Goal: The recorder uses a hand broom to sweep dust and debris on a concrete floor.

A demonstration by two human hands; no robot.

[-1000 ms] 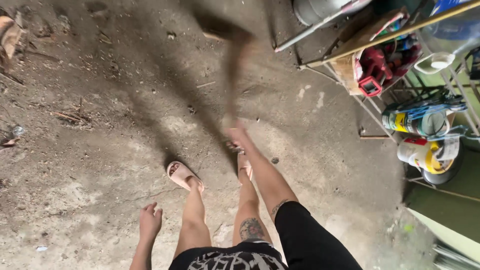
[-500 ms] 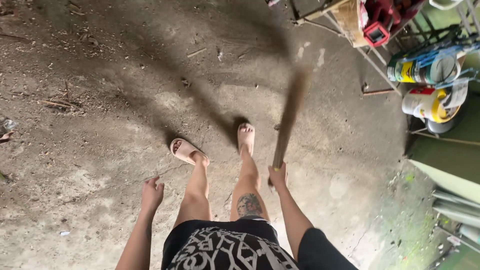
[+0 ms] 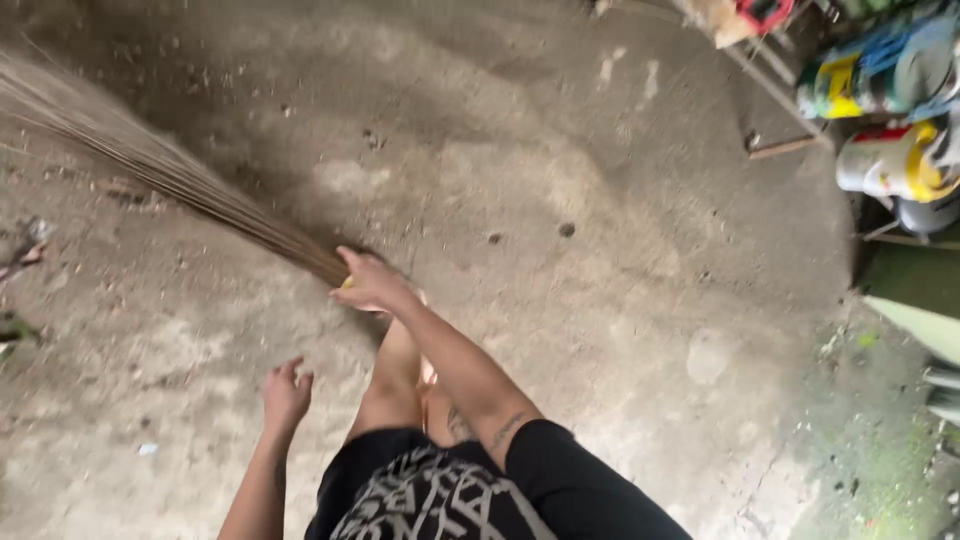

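My right hand [image 3: 372, 282] reaches across my body and grips the bound end of a stick broom [image 3: 150, 165]. Its thin brown bristles fan out up and to the left over the dirty concrete floor [image 3: 560, 320]. My left hand [image 3: 285, 393] hangs loose by my left thigh, fingers apart and holding nothing. My bare legs and black printed shorts [image 3: 430, 490] fill the bottom middle.
Paint cans and tubs [image 3: 895, 110] sit by a metal rack at the top right. A short piece of wood [image 3: 780, 148] lies near the rack. Twigs and litter [image 3: 30, 250] lie on the floor at the left. A green-stained patch [image 3: 880, 450] is at the lower right.
My right hand has swung the broom from the right side across to the far left. The camera has tilted, so my feet are hidden. My left hand stays low.
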